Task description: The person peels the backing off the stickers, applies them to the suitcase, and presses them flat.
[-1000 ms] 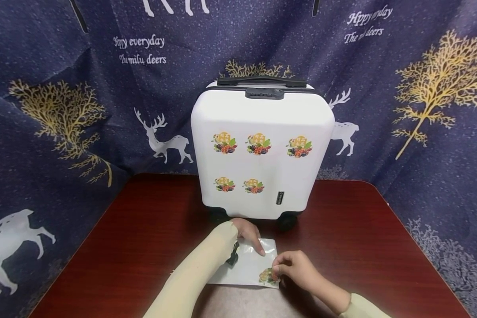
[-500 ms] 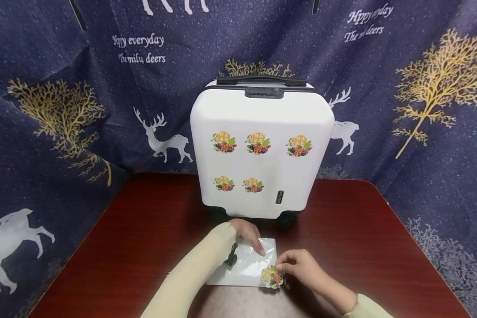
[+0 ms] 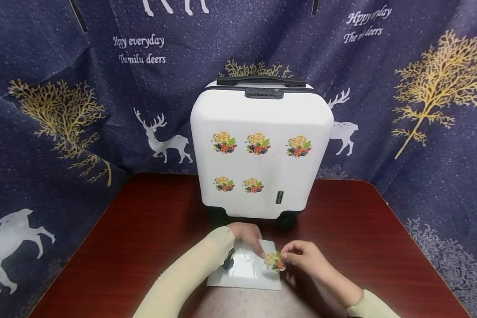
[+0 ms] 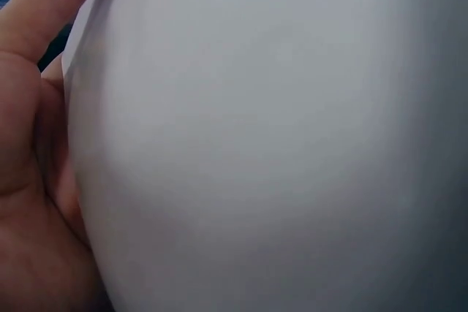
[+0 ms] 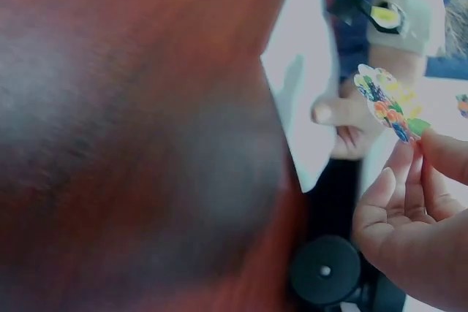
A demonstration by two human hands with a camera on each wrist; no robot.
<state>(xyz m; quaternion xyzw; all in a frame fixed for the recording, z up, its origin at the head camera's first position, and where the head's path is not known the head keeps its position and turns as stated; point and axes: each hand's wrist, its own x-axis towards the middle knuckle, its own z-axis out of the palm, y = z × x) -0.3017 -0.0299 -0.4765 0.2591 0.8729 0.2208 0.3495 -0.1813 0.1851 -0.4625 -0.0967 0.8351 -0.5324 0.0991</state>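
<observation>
My right hand point(image 3: 308, 260) pinches a colourful fruit sticker point(image 3: 276, 261) by its edge, between thumb and fingertips. In the right wrist view the sticker point(image 5: 387, 104) is held off the white backing sheet point(image 5: 296, 100). My left hand point(image 3: 247, 234) grips that glossy backing sheet point(image 3: 258, 280) near its far edge, thumb on top and fingers beneath. The sheet point(image 4: 256, 107) fills most of the left wrist view and hides part of the fingers. Behind both hands stands a white suitcase point(image 3: 262, 110), with several matching fruit stickers in two rows on its front.
The suitcase rests on black wheels point(image 3: 287, 219) on a dark red table point(image 3: 353, 238). A small black logo plate point(image 3: 279, 197) sits low on its front, right of the lower row. Blue patterned cloth point(image 3: 167, 88) hangs behind and beside the table.
The sticker at the sheet's near right corner has come off the sheet. My right hand has carried it up and slightly away from me. My left hand keeps its grip on the sheet.
</observation>
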